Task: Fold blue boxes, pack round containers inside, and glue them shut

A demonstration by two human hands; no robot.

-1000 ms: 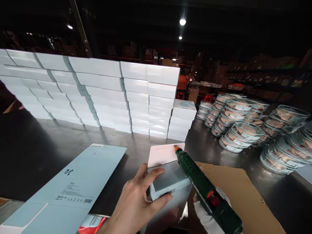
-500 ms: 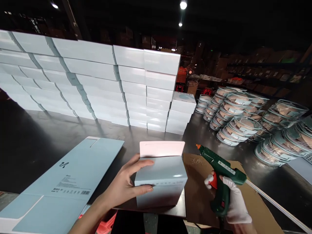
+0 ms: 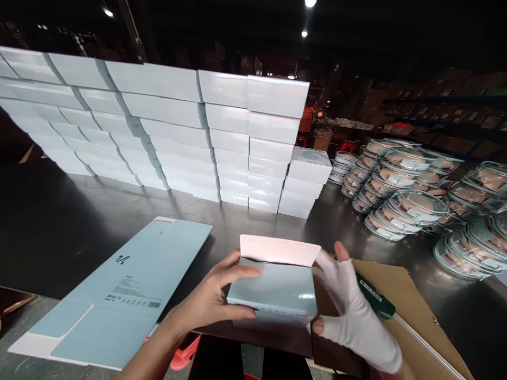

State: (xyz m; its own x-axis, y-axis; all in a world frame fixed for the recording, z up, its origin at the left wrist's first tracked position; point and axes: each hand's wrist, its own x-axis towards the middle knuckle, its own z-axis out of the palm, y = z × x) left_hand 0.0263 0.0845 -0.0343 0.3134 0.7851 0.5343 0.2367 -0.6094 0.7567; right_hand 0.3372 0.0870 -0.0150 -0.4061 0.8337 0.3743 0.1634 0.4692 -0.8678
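Note:
A light blue box [image 3: 273, 287] stands at the table's front edge, its pale pinkish flap [image 3: 279, 250] raised at the far side. My left hand [image 3: 217, 290] grips the box's left side, thumb on the front and fingers over the top. My right hand [image 3: 348, 311], in a white glove with bare fingertips, is spread at the box's right side, thumb and fingers apart; blur hides whether it touches. Behind it a green glue gun [image 3: 374, 296] lies on a brown cardboard sheet [image 3: 407, 306], partly hidden, a clear glue stick [image 3: 428, 340] sticking out of its back.
A flat, unfolded blue carton [image 3: 130, 290] lies at the left. A wall of stacked white boxes [image 3: 178, 126] runs along the back of the dark table [image 3: 190, 211]. Stacks of clear round containers [image 3: 404, 211] stand at the right. A red stool [image 3: 185, 353] shows below the edge.
My right hand has let go of the glue gun, which now lies on the cardboard, and has moved left to the box. My left hand stays on the box. The view has shifted slightly.

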